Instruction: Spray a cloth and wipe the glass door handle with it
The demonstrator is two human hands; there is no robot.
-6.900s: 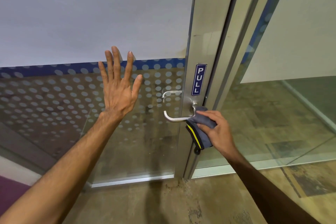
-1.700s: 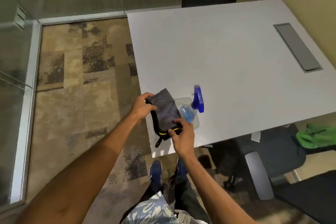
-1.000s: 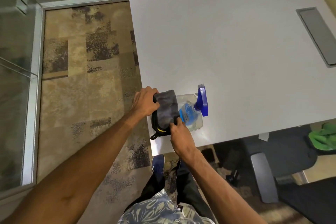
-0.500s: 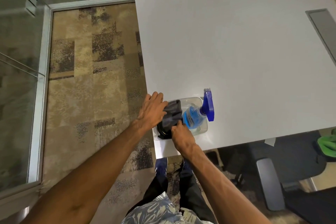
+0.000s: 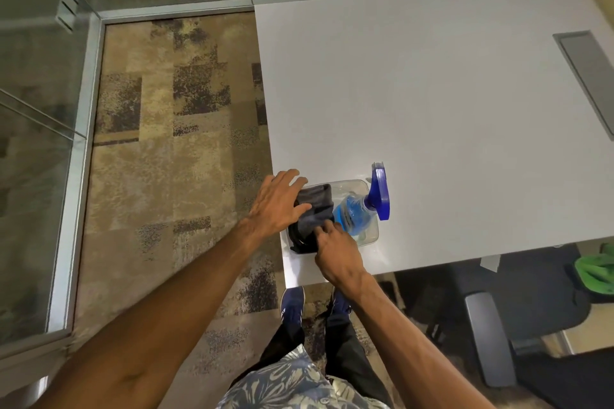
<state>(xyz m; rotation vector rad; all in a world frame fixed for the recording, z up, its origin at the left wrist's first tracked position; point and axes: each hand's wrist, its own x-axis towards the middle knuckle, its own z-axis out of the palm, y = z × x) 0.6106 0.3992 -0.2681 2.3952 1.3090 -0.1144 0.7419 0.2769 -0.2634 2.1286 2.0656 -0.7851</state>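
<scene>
Grey cloth point(image 5: 314, 209) lies in clear container point(image 5: 370, 236) (beside spray bottle point(image 5: 362, 209)); left hand point(image 5: 277, 204) spread flat on it, right hand point(image 5: 335, 247) fingers pinching its edge.

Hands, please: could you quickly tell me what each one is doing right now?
Left hand: open, fingers spread, resting on the grey cloth.
Right hand: fingers pinching the cloth.

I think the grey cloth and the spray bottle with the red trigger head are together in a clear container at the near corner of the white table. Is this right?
Not quite. The head view shows the spray bottle has a blue trigger head, not red. The rest holds: it and the grey cloth are together in the clear container at the near corner of the white table.
</scene>
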